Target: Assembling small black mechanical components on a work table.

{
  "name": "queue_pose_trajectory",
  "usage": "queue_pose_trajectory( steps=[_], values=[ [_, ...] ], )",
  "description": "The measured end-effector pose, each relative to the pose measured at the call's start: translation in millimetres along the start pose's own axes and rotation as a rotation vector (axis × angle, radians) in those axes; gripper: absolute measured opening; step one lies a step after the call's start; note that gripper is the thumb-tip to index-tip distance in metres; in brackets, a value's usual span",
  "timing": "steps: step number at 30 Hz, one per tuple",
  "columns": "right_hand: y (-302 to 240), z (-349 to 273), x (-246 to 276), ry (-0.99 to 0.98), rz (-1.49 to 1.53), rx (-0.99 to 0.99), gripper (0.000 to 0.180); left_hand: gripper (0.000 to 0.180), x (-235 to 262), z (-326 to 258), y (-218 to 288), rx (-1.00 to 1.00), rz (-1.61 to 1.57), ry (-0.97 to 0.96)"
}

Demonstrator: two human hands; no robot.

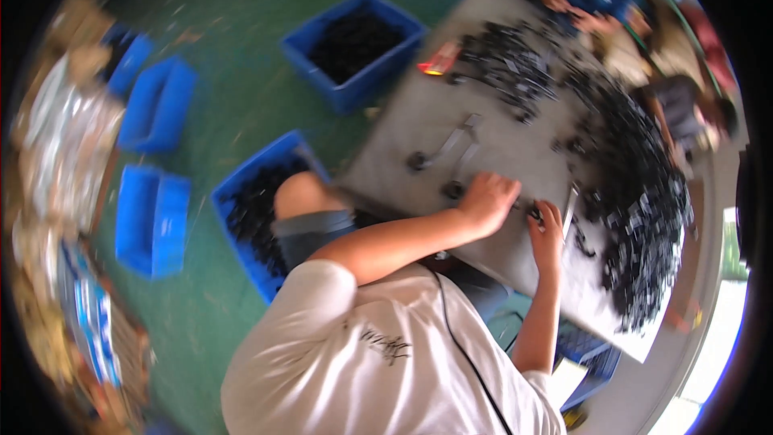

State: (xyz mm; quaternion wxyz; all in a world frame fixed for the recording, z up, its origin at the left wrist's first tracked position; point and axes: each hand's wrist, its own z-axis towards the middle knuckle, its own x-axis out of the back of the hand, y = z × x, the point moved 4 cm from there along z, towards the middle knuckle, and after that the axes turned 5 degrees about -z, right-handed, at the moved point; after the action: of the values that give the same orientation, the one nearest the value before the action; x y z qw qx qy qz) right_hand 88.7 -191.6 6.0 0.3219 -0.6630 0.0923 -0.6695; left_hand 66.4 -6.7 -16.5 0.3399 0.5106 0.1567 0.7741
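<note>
My left hand (pixel 488 203) is just above the grey table (pixel 394 161), fingers drawn together. Whatever may be between its fingertips is too small or blurred to make out. Close by on the right, my right hand (pixel 547 229) pinches a small black part (pixel 536 213). A thin silvery bar (pixel 571 203) lies right beside that hand. Beyond my left hand rest two pale, narrow strips with round black ends; one black end (pixel 453 190) is near my wrist, the other (pixel 417 161) farther left. A large heap of small black parts (pixel 636 201) spreads along the table's right side.
Another pile of black parts (pixel 507 60) sits farther back, near a red and yellow packet (pixel 440 59). Two other people work at the far and right edges. Blue bins (pixel 352 93) of black parts stand on the green floor, with other blue bins (pixel 151 229) at left.
</note>
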Motion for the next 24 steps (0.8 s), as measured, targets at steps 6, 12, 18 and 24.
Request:
queue_pose_trajectory(
  steps=[6,12,18,24],
  values=[
    [-36.8,-8.6,-6.6,0.13,-0.116,0.087,0.047,0.055,91.1,9.7,-11.2,-0.023,0.043,0.278],
    [-34.6,-0.2,-31.5,0.061,0.152,-0.065,0.047,0.042,102.7,-16.4,-86.1,0.267,0.123,0.087],
    [-37.2,7.2,-31.8,0.033,0.18,-0.129,0.04,0.023,98.1,-31.8,-78.8,0.27,-0.122,0.097],
    [-52.7,11.8,-21.6,0.129,0.296,-0.093,0.041,0.031,73.4,-38.6,-57.5,0.26,-0.254,0.039]
  ],
)
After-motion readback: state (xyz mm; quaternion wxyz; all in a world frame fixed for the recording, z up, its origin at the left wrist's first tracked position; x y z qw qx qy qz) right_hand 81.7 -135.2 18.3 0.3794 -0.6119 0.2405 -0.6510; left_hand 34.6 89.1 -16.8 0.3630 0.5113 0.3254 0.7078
